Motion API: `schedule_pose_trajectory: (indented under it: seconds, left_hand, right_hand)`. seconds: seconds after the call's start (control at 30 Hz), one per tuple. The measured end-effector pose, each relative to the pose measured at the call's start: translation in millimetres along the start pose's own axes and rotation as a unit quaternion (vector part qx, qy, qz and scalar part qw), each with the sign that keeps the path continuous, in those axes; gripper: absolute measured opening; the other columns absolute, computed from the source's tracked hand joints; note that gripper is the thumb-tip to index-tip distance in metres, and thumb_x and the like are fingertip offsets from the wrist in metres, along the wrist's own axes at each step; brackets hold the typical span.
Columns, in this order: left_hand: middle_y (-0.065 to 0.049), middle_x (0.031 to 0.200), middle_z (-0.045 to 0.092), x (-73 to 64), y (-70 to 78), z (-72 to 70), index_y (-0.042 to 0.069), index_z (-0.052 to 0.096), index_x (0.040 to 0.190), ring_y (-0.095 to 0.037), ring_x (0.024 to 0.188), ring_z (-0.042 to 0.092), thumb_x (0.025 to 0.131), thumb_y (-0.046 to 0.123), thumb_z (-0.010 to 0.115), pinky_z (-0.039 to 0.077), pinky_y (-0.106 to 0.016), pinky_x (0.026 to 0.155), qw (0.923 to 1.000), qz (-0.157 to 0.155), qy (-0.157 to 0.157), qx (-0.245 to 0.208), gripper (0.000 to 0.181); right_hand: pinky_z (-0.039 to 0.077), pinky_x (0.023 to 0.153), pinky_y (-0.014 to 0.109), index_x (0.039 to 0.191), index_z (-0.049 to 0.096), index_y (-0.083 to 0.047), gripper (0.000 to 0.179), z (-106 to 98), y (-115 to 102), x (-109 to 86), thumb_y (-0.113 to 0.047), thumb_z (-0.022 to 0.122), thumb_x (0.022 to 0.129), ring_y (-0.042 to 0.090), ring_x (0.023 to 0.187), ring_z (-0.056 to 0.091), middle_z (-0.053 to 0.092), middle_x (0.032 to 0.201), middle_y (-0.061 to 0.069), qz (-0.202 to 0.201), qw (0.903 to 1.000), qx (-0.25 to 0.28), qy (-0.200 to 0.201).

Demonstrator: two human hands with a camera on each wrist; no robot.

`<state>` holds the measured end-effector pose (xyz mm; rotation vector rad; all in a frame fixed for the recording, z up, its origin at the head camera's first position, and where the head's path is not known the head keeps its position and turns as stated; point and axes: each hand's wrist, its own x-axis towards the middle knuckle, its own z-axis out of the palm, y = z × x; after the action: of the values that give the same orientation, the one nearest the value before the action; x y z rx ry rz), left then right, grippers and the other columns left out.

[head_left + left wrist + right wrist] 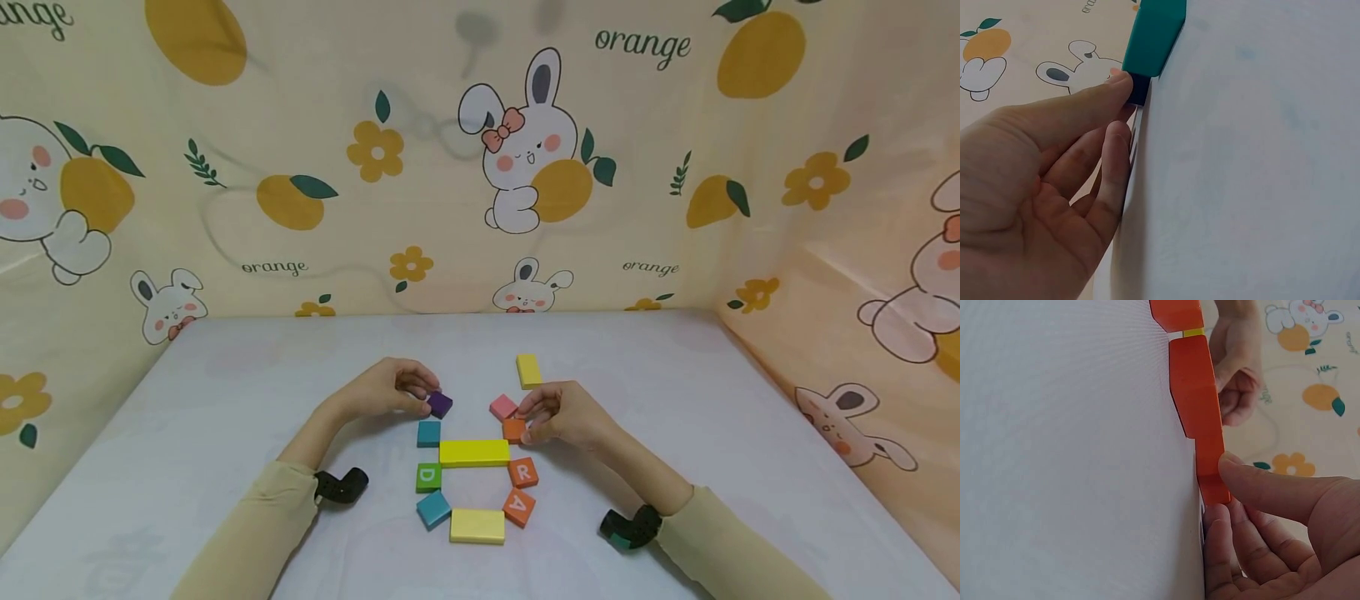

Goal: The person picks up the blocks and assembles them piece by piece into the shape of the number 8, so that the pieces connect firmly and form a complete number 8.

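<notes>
My left hand (392,388) pinches a purple block (441,404), turned at an angle, at the top of the left column. In the left wrist view the thumb lies against that dark block, beside a teal block (1155,37). My right hand (568,414) holds an orange block (513,431) between thumb and fingers. The right wrist view shows the thumb on the block's edge and fingertips at its end. A pink block (503,407) lies beside the right fingers. Between the columns is a long bright yellow block (474,453).
Lower left are a green D block (429,477) and a tilted blue block (433,509). An orange R block (523,472) and A block (520,507) lie lower right, with a pale yellow block (477,527) at the bottom. Another yellow block (528,372) lies farther back.
</notes>
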<state>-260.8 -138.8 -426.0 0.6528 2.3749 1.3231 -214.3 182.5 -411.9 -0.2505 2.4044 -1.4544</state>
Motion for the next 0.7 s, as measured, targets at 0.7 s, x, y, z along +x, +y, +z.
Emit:
schedule_pose_trajectory:
  seconds: [0.7]
  left_hand:
    - [0.002,0.11,0.069,0.7,0.6,0.8,0.014,0.069,0.112,-0.021,0.101,0.061,0.085,0.011,0.078,0.047,-0.039,0.095,0.9999,-0.002,-0.016,-0.004,0.029]
  right_hand:
    - [0.054,0.069,0.03,0.099,0.069,0.0,0.031,-1.1,2.5,-0.2,0.004,0.084,0.073,0.024,0.073,0.064,0.07,0.094,0.009,-0.015,0.9997,0.012,-0.011]
